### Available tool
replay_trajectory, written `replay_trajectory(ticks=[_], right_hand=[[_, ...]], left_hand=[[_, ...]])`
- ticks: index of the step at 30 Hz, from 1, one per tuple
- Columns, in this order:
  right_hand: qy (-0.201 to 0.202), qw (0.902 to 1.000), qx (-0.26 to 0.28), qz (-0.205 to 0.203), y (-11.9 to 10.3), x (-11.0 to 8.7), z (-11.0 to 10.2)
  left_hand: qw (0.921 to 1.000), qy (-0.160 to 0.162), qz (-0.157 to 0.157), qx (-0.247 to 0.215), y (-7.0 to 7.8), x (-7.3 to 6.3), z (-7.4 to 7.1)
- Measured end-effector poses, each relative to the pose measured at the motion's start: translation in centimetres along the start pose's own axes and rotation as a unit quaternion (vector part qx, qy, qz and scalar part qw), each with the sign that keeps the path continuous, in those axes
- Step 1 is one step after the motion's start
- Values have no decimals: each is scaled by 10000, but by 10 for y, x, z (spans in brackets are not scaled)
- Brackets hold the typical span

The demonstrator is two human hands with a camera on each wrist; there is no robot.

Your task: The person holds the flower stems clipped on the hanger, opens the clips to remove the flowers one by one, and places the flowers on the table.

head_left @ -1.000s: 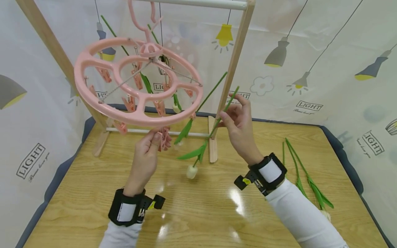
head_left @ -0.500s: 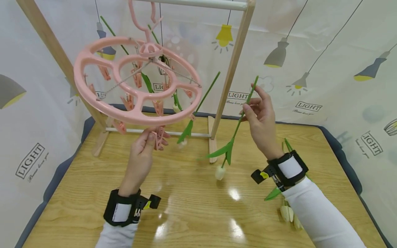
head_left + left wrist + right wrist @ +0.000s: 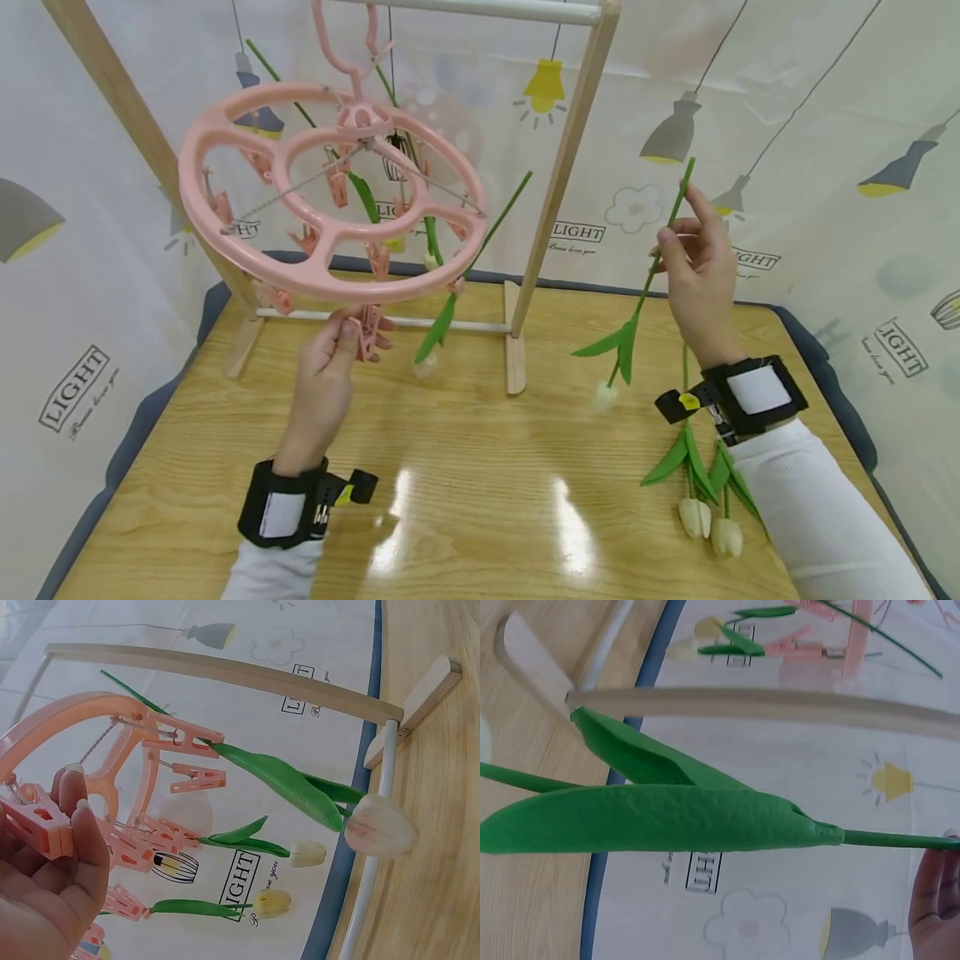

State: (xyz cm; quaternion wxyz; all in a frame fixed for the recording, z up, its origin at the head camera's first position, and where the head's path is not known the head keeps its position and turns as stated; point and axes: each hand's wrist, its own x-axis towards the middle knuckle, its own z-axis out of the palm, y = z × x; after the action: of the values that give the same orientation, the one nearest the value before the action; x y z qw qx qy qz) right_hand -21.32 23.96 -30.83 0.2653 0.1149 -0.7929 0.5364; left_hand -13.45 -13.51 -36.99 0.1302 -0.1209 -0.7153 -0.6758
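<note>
A round pink clip hanger (image 3: 408, 292) hangs from the rack's top bar. My left hand (image 3: 322, 375) pinches one of its pink clothespins (image 3: 367, 333) below the near rim; in the left wrist view that clothespin (image 3: 41, 825) has nothing seen in its mouth. Off to the right, my right hand (image 3: 701, 275) holds an artificial white tulip by its green stem (image 3: 660, 250), flower (image 3: 604, 397) downward. Its broad leaf (image 3: 652, 817) fills much of the right wrist view. Other clothespins on the hanger hold tulips head down, including a white one (image 3: 381, 825) and a yellow one (image 3: 271, 904).
More white tulips (image 3: 694, 518) lie on the wooden table (image 3: 480, 500) by the right forearm. The wooden rack's right post (image 3: 562, 167) stands between the hanger and the right hand. A printed cloth backdrop (image 3: 825, 217) encloses the table.
My right hand has carried its tulip rightward, away from the hanger and past the rack post. My left hand has shifted slightly left with the clothespin, and the hanger has turned a little.
</note>
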Motion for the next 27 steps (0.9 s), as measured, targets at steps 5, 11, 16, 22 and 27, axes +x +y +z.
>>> replay_trajectory(ticks=[5, 11, 16, 22, 27], right_hand=[[55, 9988, -455, 157, 8, 9, -19], [47, 9953, -937, 242, 19, 15, -43], [83, 9925, -1170, 350, 30, 18, -61], [7, 9786, -1970, 587, 47, 23, -85], [-481, 9570, -2714, 903, 59, 23, -107]], left_hand=[[10000, 17, -19, -35, -1, 0, -2], [10000, 76, -5, 1, -1, -1, -6], [10000, 85, 14, 6, -2, -1, -9], [9998, 121, 121, -130, -4, -1, -11], [9993, 195, 176, -272, -6, -1, -12]])
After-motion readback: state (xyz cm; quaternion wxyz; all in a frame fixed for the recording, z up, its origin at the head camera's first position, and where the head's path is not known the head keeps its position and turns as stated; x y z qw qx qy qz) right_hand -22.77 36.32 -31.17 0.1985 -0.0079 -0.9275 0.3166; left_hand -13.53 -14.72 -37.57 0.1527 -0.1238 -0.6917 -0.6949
